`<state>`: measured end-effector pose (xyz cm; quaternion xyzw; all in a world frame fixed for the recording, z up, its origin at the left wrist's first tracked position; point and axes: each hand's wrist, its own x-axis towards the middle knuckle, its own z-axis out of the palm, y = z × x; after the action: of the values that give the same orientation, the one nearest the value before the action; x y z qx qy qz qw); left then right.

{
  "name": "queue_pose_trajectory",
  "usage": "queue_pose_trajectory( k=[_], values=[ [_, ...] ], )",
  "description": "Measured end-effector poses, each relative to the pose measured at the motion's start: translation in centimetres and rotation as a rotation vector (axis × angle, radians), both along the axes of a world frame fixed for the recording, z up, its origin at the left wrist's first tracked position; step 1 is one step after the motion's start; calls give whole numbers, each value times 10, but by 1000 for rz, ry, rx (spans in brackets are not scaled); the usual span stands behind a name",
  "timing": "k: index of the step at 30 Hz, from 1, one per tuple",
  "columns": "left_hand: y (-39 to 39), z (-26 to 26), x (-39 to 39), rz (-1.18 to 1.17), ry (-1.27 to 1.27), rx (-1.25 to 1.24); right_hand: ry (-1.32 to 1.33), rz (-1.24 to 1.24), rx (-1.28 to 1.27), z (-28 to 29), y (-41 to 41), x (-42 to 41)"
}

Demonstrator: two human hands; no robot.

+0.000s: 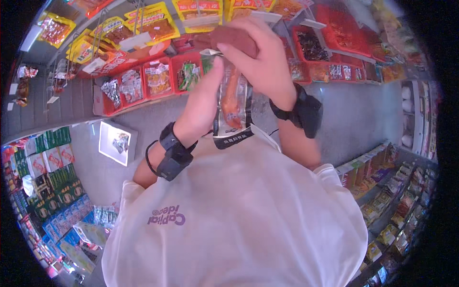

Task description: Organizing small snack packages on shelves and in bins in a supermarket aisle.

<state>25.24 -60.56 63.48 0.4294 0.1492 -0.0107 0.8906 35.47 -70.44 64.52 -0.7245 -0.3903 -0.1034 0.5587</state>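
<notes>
My right hand (pixel 265 57) curls over a reddish-brown rounded object (pixel 238 40), its thumb on the near face. What that object is made of cannot be told. Below it, a clear food packet with black edges (pixel 233 100) hangs before my chest, with a long orange-brown piece of meat inside. My left hand (pixel 202 98) is at the packet's upper left side, thumb up; its other fingers are hidden, so its hold is unclear. A small pale flap (pixel 211 52) shows just above the left thumb.
Yellow snack packets (pixel 154 23) hang from metal hooks ahead. Below them stand red bins (pixel 157 77) of small wrapped snacks. A white-rimmed box (pixel 115 143) is on the left. Shelves of boxed goods (pixel 61 179) line the left, and packets (pixel 391 204) the right.
</notes>
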Motion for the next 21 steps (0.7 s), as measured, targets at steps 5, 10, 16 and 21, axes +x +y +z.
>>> queue_pose_trajectory(
  k=[5, 10, 16, 21],
  values=[
    [-4, -6, -14, -29, 45, 175, -257, -101, -62, -4, -23, -16],
    [1, -14, -3, -10, -12, -226, -350, -87, -287, -5, -32, -57],
    [0, -20, -3, 170, -37, -266, -18, 132, -227, -36, -35, -87],
    [13, -19, -4, 172, -107, -303, 64, 441, -287, -34, -46, -70]
  ],
)
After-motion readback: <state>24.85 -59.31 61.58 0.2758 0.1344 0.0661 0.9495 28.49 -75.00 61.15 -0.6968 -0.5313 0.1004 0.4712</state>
